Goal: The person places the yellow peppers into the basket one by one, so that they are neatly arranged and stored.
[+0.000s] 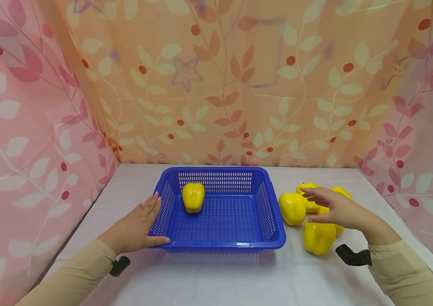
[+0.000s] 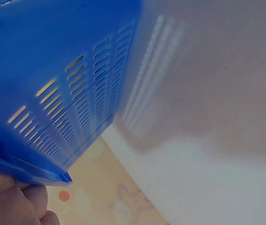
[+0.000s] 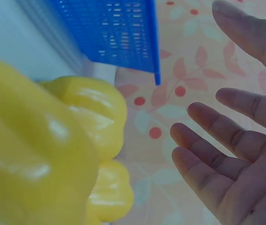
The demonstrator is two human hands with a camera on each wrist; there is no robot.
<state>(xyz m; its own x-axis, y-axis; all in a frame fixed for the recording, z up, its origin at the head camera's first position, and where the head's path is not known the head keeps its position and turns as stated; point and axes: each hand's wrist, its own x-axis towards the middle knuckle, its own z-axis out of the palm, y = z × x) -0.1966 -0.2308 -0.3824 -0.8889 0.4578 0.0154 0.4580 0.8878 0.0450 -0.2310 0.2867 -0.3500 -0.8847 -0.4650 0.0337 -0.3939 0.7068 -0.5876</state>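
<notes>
My left hand rests on the left rim of a blue plastic basket, fingers straight and the thumb out along the front corner. In the left wrist view the fingers touch the rim beside the slotted basket wall. One yellow bell pepper stands inside the basket, toward its back left. Over on the right, my right hand hovers with fingers spread above a group of yellow bell peppers, holding nothing. The right wrist view shows its fingers apart from the nearest pepper. The hand partly hides some peppers in the head view.
A white-covered table lies under everything. Patterned orange cloth hangs behind it, with pink cloth at both sides. Another loose pepper lies close to the basket's right wall.
</notes>
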